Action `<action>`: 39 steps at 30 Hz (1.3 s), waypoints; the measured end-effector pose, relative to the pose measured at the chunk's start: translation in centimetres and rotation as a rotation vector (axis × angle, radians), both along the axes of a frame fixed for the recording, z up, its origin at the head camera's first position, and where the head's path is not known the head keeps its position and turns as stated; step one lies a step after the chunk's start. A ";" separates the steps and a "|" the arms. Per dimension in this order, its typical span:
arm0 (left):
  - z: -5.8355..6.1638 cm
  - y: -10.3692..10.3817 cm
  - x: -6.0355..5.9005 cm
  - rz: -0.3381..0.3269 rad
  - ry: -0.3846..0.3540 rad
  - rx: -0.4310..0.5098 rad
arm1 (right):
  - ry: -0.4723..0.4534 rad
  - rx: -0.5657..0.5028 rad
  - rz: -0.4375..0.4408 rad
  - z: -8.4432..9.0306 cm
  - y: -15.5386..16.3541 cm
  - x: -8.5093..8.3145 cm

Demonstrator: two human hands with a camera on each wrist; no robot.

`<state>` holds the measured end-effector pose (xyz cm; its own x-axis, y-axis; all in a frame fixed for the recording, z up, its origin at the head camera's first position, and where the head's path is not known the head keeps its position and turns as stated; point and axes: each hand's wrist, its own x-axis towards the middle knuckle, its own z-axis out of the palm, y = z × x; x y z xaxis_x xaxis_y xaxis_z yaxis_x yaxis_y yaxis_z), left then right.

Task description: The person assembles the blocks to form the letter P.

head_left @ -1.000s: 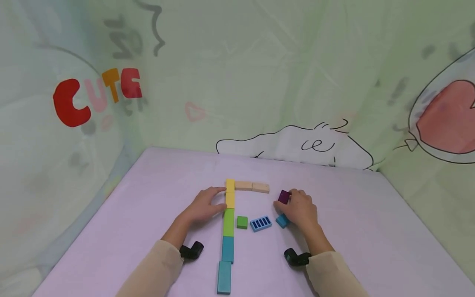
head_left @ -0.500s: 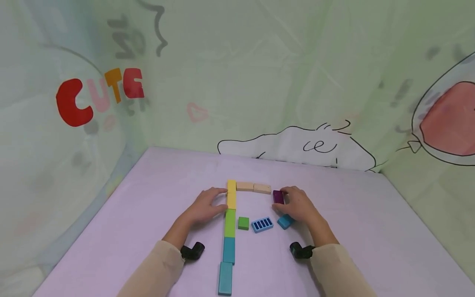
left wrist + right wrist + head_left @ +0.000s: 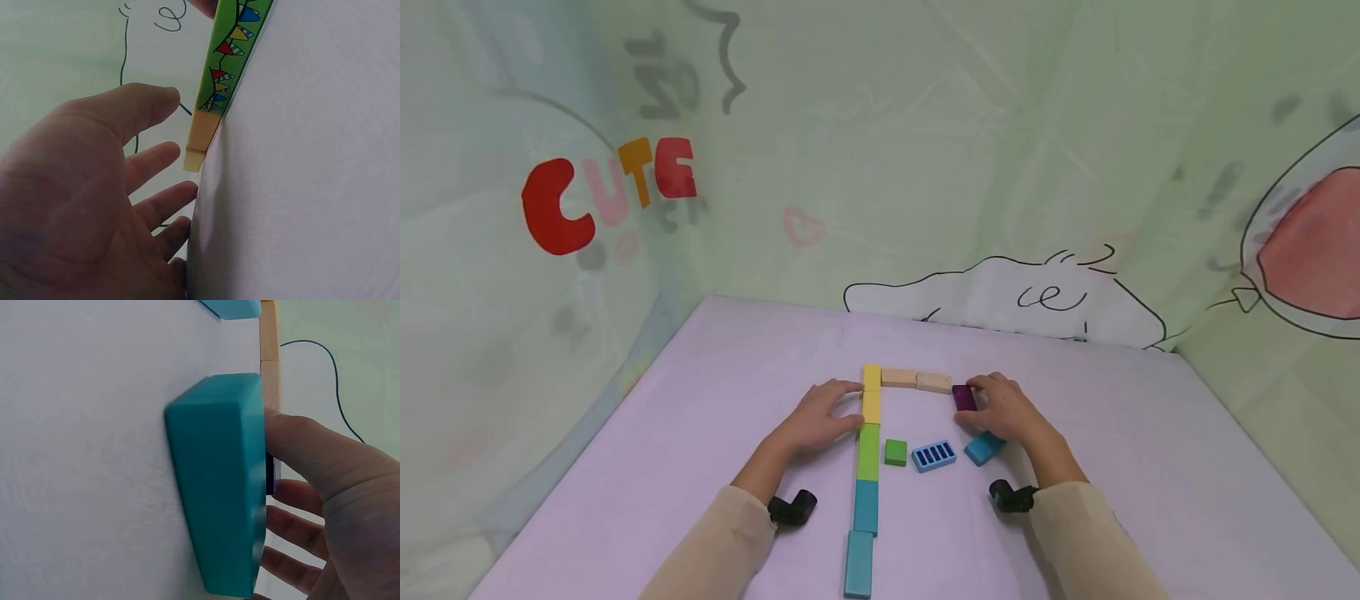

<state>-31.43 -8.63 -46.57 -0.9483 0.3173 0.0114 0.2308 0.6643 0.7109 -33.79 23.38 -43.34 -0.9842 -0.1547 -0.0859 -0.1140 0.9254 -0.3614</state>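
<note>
A column of flat blocks runs towards me on the lilac table (image 3: 1120,433): two yellow blocks (image 3: 871,392), a light green block (image 3: 868,450) and two teal ones (image 3: 863,533). My left hand (image 3: 848,405) rests against the yellow blocks' left side, fingers relaxed; the left wrist view shows the same hand (image 3: 172,122) beside the green block's bunting-patterned side (image 3: 228,50). Two beige blocks (image 3: 916,380) lead right from the column's top. My right hand (image 3: 977,404) pinches a purple block (image 3: 962,397) on the table at the beige row's right end.
Loose between my hands lie a small green block (image 3: 895,452), a blue striped block (image 3: 934,455) and a teal block (image 3: 983,447), which fills the right wrist view (image 3: 219,481). Printed fabric walls close in the table's far and side edges.
My right hand has carried the purple block left and set it against the right end of the beige row. The left hand has stayed at the yellow blocks.
</note>
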 end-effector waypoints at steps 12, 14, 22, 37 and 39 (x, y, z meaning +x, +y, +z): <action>-0.3 0.3 0.0 0.007 -0.005 0.003 | -0.019 0.014 0.004 0.5 0.2 0.4; -0.3 0.4 0.1 0.006 -0.003 0.005 | -0.019 0.016 0.002 0.6 0.2 0.4; -0.1 0.5 0.1 0.005 -0.009 0.000 | -0.026 -0.007 -0.006 1.0 0.6 0.9; 0.5 0.1 0.4 0.008 -0.010 -0.010 | 0.028 -0.059 -0.031 0.1 1.7 5.0; 0.5 0.0 0.4 0.012 -0.010 -0.014 | 0.028 -0.062 -0.034 0.1 1.7 5.6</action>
